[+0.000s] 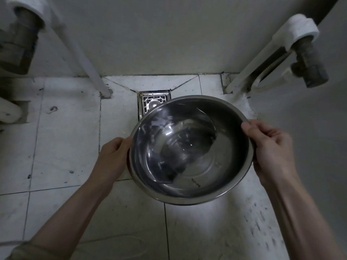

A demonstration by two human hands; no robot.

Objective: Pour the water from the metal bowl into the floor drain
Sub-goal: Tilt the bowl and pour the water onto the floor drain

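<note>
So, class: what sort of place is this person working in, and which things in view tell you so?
Probably a bathroom or utility corner: a tiled floor with a square metal floor drain set by the wall, and white pipes with metal valves running down to the floor.

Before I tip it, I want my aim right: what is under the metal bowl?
The floor drain peeks out beyond the metal bowl's far rim; its near part is covered. White floor tiles surround it; those directly beneath are hidden.
</note>
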